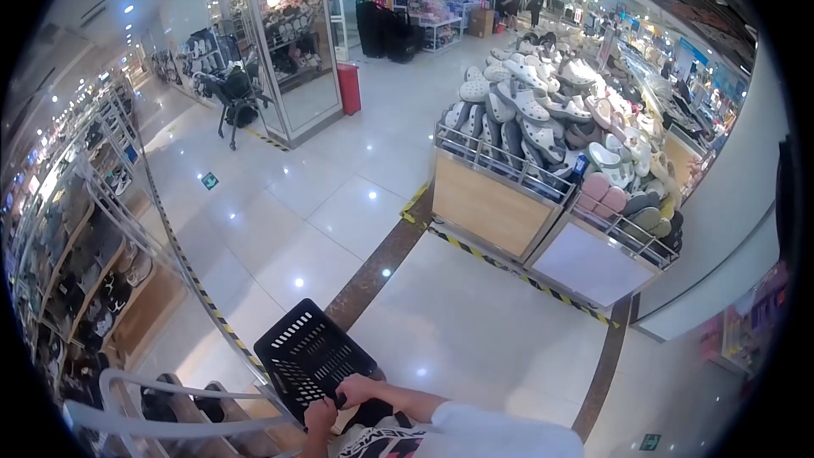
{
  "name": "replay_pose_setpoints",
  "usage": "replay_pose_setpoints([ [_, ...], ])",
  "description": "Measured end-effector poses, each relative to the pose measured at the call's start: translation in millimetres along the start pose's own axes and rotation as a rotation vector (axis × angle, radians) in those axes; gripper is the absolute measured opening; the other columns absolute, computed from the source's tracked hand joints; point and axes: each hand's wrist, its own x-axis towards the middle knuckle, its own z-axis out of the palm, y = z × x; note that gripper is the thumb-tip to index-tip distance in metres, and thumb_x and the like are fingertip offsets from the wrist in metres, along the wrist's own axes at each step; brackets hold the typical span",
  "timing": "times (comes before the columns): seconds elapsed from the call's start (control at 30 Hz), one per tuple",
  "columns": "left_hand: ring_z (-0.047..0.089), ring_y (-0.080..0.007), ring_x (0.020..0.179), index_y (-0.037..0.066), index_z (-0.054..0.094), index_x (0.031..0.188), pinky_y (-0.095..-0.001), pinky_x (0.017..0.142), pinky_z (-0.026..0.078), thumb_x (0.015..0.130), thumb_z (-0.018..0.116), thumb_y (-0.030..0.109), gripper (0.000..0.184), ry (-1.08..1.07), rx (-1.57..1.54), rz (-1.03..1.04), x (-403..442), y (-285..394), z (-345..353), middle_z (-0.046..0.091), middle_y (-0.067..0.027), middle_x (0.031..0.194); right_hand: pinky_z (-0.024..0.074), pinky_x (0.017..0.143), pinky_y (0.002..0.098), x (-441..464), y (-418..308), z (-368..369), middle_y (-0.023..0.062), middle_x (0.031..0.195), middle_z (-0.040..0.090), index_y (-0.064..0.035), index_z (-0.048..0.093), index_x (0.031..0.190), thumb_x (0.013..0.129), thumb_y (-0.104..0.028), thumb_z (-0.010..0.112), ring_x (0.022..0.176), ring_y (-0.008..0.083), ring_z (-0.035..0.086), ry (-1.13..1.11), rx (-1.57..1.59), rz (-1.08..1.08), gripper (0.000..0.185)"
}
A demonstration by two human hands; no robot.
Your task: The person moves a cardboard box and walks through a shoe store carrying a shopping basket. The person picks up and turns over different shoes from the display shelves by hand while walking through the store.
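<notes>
A black plastic shopping basket (314, 348) with slotted walls is at the lower middle of the head view, in front of my body. Its slotted inside shows nothing in it. My left hand (320, 415) is closed at the basket's near end. Just right of it, my right hand (356, 390) is also closed there, its fingers curled over a dark part. Whether they grip the rim or a handle is hard to tell. Part of a printed white shirt (390, 443) shows beneath my forearms.
Bins heaped with clogs and slippers (526, 110) stand right. Shoe racks (93, 288) line the left, with a curved white rail (170, 428) near the basket. Ahead are a mirrored column (292, 51), a red bin (348, 89) and a wheeled frame (237, 97). Distant people (534, 7) stand at the back.
</notes>
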Motion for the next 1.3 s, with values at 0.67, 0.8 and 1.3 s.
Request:
replay_pose_setpoints([
  [0.67,0.066,-0.0292,0.079,0.012,0.068,0.088,-0.0446,0.064,0.052,0.089,0.042,0.036,0.036,-0.219,-0.239,0.056,290,-43,-71,0.068,-0.0122,0.088,0.0491,0.074,0.0433,283,103,-143,0.0159,0.088,0.065,-0.0140,0.062,0.097,0.071,-0.042,0.065,0.083,0.0348,0.062,-0.377,-0.218,-0.111,0.038],
  [0.8,0.067,-0.0304,0.070,0.011,0.069,0.080,-0.0460,0.057,0.051,0.089,0.040,0.046,0.047,-0.016,-0.243,-0.003,368,-64,-86,0.067,-0.0148,0.077,0.0508,0.070,0.0428,355,140,-161,0.0149,0.082,0.065,-0.0149,0.065,0.094,0.068,-0.046,0.065,0.077,0.0337,0.063,-0.309,-0.330,-0.173,0.041],
  [1.3,0.064,-0.0349,0.086,0.004,0.070,0.082,-0.0444,0.080,0.049,0.086,0.035,0.043,0.052,-0.133,-0.072,-0.087,641,-202,-228,0.067,-0.0180,0.087,0.0485,0.065,0.0441,657,148,-299,0.0144,0.076,0.065,-0.0120,0.067,0.083,0.067,-0.041,0.064,0.073,0.0339,0.062,-0.169,-0.085,-0.207,0.033],
])
